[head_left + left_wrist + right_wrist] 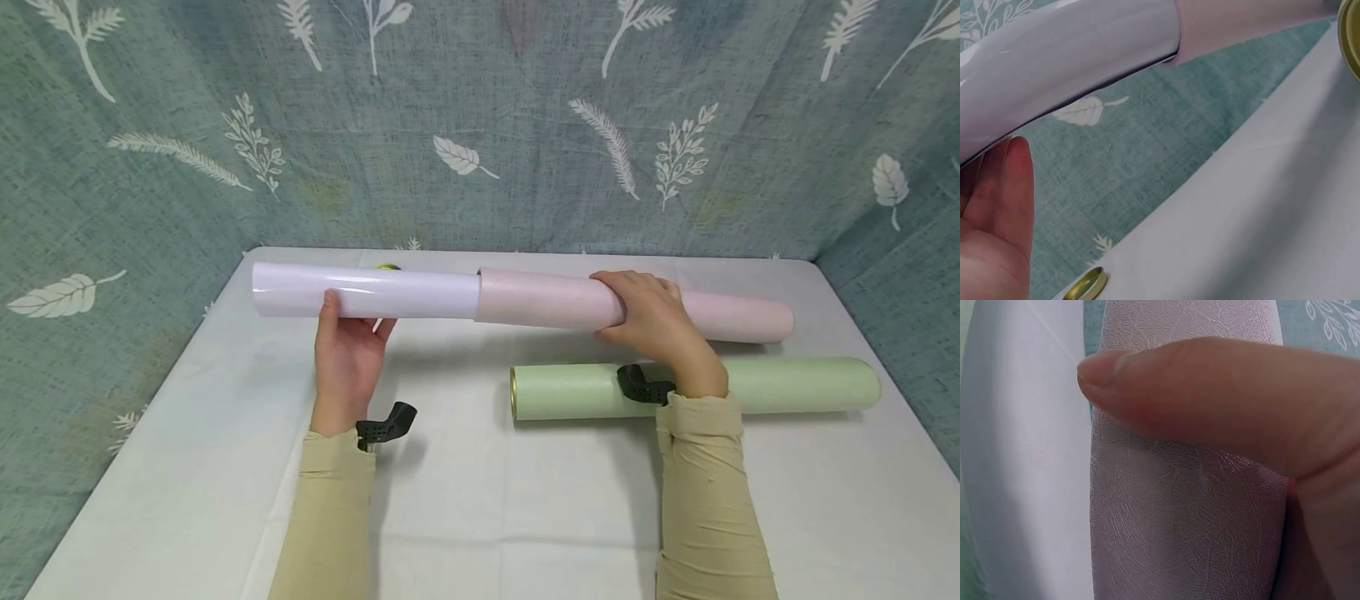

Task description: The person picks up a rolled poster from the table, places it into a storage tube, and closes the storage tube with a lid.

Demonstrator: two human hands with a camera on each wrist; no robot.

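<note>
On a white cloth-covered table [465, 517] lies a pale green cylindrical tube [573, 392]. Beyond it, a pale pink textured tube [543, 301] points left, long axis left-to-right, a glossy lilac-white roll [405, 293] projecting from its mouth. The right hand [654, 317] grips the pink tube; the left hand [347, 367] pinches the roll, apparently spaced to keep both aligned. Behind sits a small gold lid [1087, 285].

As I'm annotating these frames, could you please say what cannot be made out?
Head: right end of the glossy lavender roll, inside the pale pink textured tube.
Head: middle of the pale green tube, behind the right wrist.
Left wrist: part of the round gold lid, beyond the bottom edge.
</note>
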